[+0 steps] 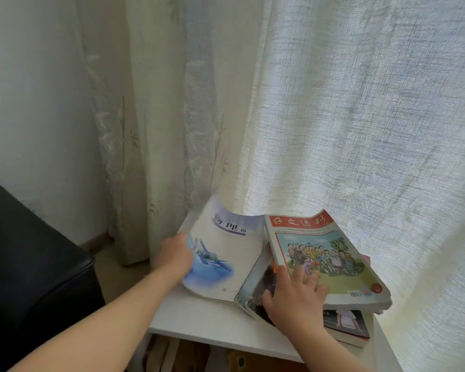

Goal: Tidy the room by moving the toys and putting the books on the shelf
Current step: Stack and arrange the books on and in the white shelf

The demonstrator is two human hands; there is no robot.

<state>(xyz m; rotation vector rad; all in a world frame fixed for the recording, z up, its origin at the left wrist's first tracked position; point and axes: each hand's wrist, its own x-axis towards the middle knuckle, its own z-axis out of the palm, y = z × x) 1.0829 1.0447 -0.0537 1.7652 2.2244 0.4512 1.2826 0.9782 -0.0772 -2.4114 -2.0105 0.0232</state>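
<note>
A white shelf top (199, 318) carries several books. My left hand (176, 255) grips the left edge of a pale blue-and-white textbook (226, 253), which is tilted up and blurred. My right hand (293, 294) rests with fingers spread on the lower left edge of a thick magazine with a red title bar and a cartoon crowd (330, 259), and on a dark-covered book (258, 291) beneath it. The magazine lies on top of a small stack; another book (346, 326) sticks out at the stack's bottom right.
Pale curtains (333, 116) hang right behind the shelf and brush the books. A black leather seat (32, 264) stands at the left. A white wall (38, 103) is behind it. Brownish items (193, 355) show in the open compartment under the shelf top.
</note>
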